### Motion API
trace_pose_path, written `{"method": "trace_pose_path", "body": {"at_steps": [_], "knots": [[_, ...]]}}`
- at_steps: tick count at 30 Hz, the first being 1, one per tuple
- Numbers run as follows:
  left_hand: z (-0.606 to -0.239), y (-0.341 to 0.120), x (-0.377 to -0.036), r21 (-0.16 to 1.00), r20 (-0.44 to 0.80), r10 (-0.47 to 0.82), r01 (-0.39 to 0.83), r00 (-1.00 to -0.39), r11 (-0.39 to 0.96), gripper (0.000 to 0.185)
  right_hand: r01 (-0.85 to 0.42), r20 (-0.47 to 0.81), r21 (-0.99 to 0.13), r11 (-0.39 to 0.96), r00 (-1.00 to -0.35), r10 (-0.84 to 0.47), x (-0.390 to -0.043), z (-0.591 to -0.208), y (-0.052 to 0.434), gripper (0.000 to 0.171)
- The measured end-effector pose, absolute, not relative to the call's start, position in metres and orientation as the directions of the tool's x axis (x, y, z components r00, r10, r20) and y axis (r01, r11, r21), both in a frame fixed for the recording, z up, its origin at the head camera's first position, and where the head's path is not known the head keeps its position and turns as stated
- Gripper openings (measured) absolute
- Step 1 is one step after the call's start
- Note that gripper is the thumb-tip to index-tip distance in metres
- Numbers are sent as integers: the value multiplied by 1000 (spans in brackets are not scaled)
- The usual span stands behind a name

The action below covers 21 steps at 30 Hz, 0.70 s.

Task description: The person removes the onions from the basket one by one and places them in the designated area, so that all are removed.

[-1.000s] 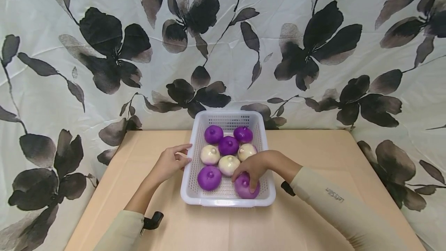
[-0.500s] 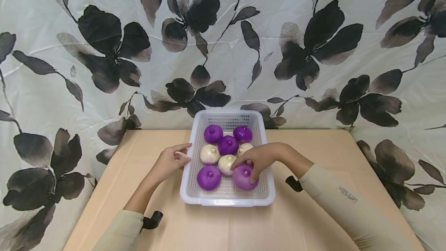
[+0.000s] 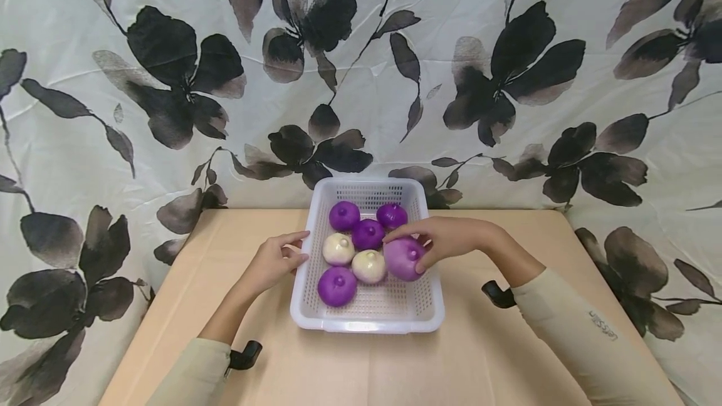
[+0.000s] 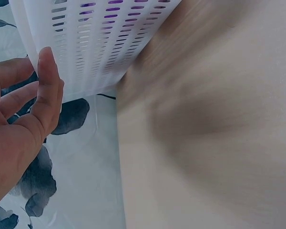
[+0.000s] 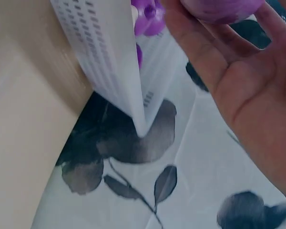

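- While the right hand (image 3: 451,240) grips a purple onion (image 3: 403,259) from above and the side, the onion is clear of the basket floor, above the right part of the basket (image 3: 366,324), just beside a white onion (image 3: 369,266).
- That hand's fingers curl round the onion, thumb on its far side; the right wrist view shows the onion (image 5: 219,9) cupped against the fingers (image 5: 200,52).
- The left hand (image 3: 273,262) lies against the basket's left wall, likely to steady it; its fingers (image 4: 47,90) are nearly straight, touch the slotted wall (image 4: 100,43) and hold nothing.
- The other onions lie in the basket's far half and middle: three purple at the back, two white in front of them, one purple (image 3: 337,286) nearest the left front.
- The basket stands on the table (image 3: 361,368), near the leaf-print cloth (image 3: 361,67).
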State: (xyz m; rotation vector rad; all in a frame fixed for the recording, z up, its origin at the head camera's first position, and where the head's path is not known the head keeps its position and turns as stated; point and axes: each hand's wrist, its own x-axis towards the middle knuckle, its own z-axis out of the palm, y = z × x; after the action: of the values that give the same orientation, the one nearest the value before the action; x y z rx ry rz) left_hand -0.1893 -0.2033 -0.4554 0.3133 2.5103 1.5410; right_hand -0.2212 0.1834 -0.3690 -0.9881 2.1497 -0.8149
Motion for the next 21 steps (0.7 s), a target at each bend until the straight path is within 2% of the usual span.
{"method": "trace_pose_path", "body": {"at_steps": [8,15,21], "knots": [[-455,-204,-188,890,-34,272,94,-962,446,54,-411,-130,-773,484,-643,-754,-221,-366,211,70],[-454,-203,-189,887,-30,266,97,-964,451,54,-393,-30,-760,518,-775,-631,-225,-372,234,74],[-455,-204,-189,894,-20,280,109,-960,436,54,-382,67,-750,539,-855,-514,-233,-382,254,77]]}}
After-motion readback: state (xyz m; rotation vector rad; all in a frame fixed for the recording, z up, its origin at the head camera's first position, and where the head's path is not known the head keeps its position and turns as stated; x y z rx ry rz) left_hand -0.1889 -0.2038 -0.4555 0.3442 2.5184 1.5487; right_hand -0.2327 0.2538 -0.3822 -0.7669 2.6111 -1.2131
